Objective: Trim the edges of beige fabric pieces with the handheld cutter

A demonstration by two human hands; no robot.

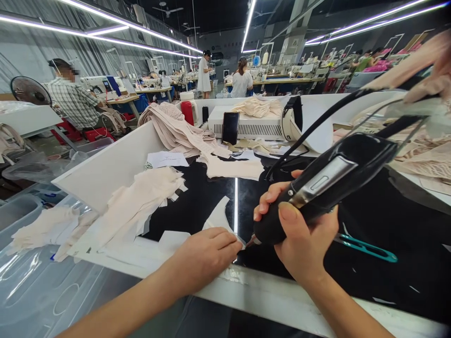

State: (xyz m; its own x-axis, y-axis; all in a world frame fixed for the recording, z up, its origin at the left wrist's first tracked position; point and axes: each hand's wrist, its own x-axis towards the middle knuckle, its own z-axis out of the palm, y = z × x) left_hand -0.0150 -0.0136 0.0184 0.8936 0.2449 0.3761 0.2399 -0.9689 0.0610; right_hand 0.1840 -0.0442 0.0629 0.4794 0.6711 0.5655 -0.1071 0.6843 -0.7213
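My left hand (206,256) is at the front edge of the glossy black work surface (200,188), its fingers together and pressing down on a small curved off-white fabric piece (217,216). My right hand (306,241) is wrapped around a thick black corded hand tool (327,178) with a silver lever on its side. The tool leans down to the left, and its narrow tip meets or nearly meets the fabric's corner beside my left fingertips. Exact contact is too small to tell. Right of my right hand lie teal thread snips (369,247), partly hidden by it.
Stacked beige fabric pieces (141,197) lie left, with a draped pile (172,124) behind. A phone (230,127) leans on a white vented box (260,123). The tool's black cord (310,129) arches upward. Clear plastic bins (52,281) stand lower left. People sit at sewing machines beyond.
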